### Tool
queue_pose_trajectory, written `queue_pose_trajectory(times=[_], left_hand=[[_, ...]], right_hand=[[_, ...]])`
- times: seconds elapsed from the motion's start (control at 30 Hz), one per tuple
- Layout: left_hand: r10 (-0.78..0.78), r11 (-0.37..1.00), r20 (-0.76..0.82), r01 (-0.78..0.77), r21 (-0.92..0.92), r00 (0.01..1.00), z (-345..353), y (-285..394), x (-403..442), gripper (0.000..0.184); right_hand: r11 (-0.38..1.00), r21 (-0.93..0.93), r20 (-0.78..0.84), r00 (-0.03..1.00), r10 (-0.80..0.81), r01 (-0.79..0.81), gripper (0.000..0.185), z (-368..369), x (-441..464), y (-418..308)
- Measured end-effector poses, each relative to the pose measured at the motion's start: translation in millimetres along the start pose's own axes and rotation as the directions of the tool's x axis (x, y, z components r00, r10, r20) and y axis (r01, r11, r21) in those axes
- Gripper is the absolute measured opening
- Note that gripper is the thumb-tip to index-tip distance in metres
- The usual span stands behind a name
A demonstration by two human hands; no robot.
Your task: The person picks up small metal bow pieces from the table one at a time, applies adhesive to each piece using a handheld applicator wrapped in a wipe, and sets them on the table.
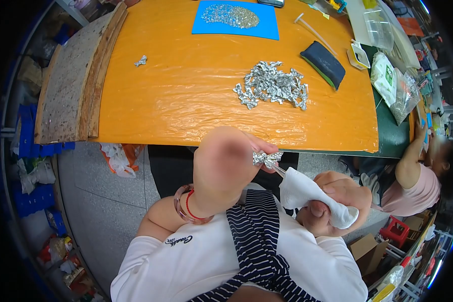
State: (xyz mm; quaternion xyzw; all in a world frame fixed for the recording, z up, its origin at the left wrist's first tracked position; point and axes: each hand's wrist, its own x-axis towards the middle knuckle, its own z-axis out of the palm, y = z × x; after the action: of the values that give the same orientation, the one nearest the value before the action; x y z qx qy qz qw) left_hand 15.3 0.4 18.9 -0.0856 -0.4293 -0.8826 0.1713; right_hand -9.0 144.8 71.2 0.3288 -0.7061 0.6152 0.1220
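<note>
The left hand's fingers pinch a silvery piece by the tabletop's near edge; the right hand's clasp a white-wrapped tool, tip at the piece. A firm pinch and light tip pressure should suit. Similar pieces heap right of centre; a blue sheet lies along the far edge; a co-worker is beyond the right corner.

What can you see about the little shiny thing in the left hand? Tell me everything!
The little shiny piece is silver-coloured and looks like metal, with a bumpy, sparkly surface. It seems narrow in the middle and wider at both ends, a bit like a bow. The fingers of the left hand hold it up near the orange table's front edge. A thin pointed tool seems to touch its lower right side. Its back is hidden.
</note>
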Motion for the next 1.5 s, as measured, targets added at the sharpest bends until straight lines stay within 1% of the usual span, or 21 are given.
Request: queue_pose_trajectory(times=[0.07, 0.13, 0.17, 0.23, 0.33, 0.37, 0.43, 0.57, 0.67, 0.77, 0.83, 0.87, 0.93, 1.07, 1.13, 1.17, 1.23, 1.27, 1.33, 1.47, 1.5], left_hand=[[-0.007, 1.000, -0.001, 0.007, -0.006, 1.000, -0.2, 0.2, 0.1, 0.012], [-0.016, 1.000, -0.006, 0.016, -0.009, 1.000, 0.0, -0.1, -0.6, 0.012], [-0.016, 1.000, -0.007, 0.016, -0.010, 1.000, 1.0, 0.1, -0.4, 0.012], [-0.041, 0.998, -0.065, 0.044, 0.045, 0.997, 3.2, 0.8, 0.5, 0.013], [-0.045, 0.997, -0.063, 0.049, 0.063, 0.997, 2.8, -0.1, 0.5, 0.013], [-0.045, 0.997, -0.064, 0.049, 0.062, 0.997, 3.1, -0.2, 0.5, 0.013], [-0.025, 0.994, -0.070, 0.032, 0.104, 0.997, 3.9, -0.1, 0.1, 0.014], [-0.013, 0.991, -0.045, 0.019, 0.136, 0.999, 3.5, 1.6, -0.5, 0.015], [0.008, 0.988, -0.049, 0.000, 0.157, 0.999, 3.6, 1.7, -0.7, 0.015], [0.008, 0.984, -0.031, -0.002, 0.177, 0.999, 2.4, 2.2, -0.6, 0.015], [0.014, 0.982, -0.025, -0.009, 0.190, 1.000, 1.3, 1.4, -0.9, 0.015], [0.014, 0.982, -0.026, -0.009, 0.189, 1.000, 1.5, 1.6, -0.8, 0.015], [0.008, 0.983, -0.031, -0.002, 0.186, 0.999, 2.2, 2.1, -0.6, 0.015], [0.016, 0.983, -0.038, -0.009, 0.182, 0.999, 3.0, 1.2, -1.0, 0.014], [0.024, 0.981, -0.032, -0.017, 0.191, 0.999, 2.4, 0.2, -1.2, 0.014], [0.024, 0.981, -0.032, -0.017, 0.192, 0.999, 2.0, 0.3, -1.3, 0.014], [0.023, 0.975, -0.015, -0.019, 0.220, 1.000, 1.0, 0.7, -1.5, 0.013], [0.022, 0.975, -0.016, -0.018, 0.220, 1.000, 0.7, 0.6, -1.8, 0.013], [0.007, 0.977, -0.017, -0.003, 0.213, 1.000, 0.3, 0.6, -2.2, 0.013], [0.011, 0.975, -0.028, -0.004, 0.222, 1.000, 1.3, 1.0, -2.1, 0.013], [0.001, 0.975, -0.023, 0.004, 0.224, 1.000, 1.4, 1.6, -2.0, 0.013]], right_hand=[[1.000, -0.029, -0.005, 1.000, -0.002, 0.001, 0.039, 0.6, -0.8, 1.1], [0.995, -0.017, 0.029, 0.995, -0.100, 0.101, 0.029, 1.8, -0.7, 2.1], [0.995, -0.017, 0.029, 0.995, -0.100, 0.101, 0.029, 0.6, 0.1, 2.6], [0.985, 0.008, 0.085, 0.982, -0.171, 0.170, 0.029, -2.9, 1.9, 3.8], [0.981, 0.054, 0.093, 0.978, -0.189, 0.184, 0.028, -2.8, 2.4, 5.1], [0.981, 0.054, 0.093, 0.978, -0.188, 0.184, 0.028, -3.3, 3.6, 4.6], [0.984, 0.033, 0.172, 0.969, -0.178, 0.174, 0.028, -4.3, 6.2, 2.9], [0.985, 0.030, 0.198, 0.964, -0.175, 0.172, 0.030, -4.9, 5.0, 3.0], [0.986, 0.009, 0.177, 0.970, -0.166, 0.167, 0.029, -3.0, 3.7, 2.6], [0.992, -0.032, 0.179, 0.977, -0.117, 0.125, 0.028, -0.6, 2.5, 2.3], [0.990, -0.059, 0.097, 0.988, -0.121, 0.127, 0.027, 1.9, 0.2, 3.2], [0.990, -0.058, 0.098, 0.988, -0.120, 0.126, 0.027, 0.5, 0.8, 3.5], [0.987, 0.054, 0.170, 0.972, -0.159, 0.152, 0.027, -3.4, 3.1, 4.0], [0.992, 0.034, 0.191, 0.973, -0.130, 0.125, 0.026, -1.1, 4.5, 0.5], [0.999, -0.027, 0.063, 0.998, -0.017, 0.019, 0.035, 1.0, 1.0, -1.9], [0.999, -0.026, 0.064, 0.998, -0.017, 0.019, 0.035, 1.5, 0.1, -1.6], [0.999, 0.006, 0.008, 0.999, -0.040, 0.040, 0.036, 2.0, -1.6, -0.6], [0.999, 0.006, 0.008, 0.999, -0.040, 0.040, 0.036, 1.4, -2.0, -0.5], [0.997, -0.071, 0.064, 0.998, 0.008, -0.003, 0.033, 0.0, -2.3, -0.4], [0.997, -0.074, 0.026, 1.000, 0.005, -0.003, 0.030, 1.3, -1.7, -2.7], [0.999, -0.034, 0.031, 1.000, 0.004, -0.003, 0.030, 1.8, -1.2, -2.4]])
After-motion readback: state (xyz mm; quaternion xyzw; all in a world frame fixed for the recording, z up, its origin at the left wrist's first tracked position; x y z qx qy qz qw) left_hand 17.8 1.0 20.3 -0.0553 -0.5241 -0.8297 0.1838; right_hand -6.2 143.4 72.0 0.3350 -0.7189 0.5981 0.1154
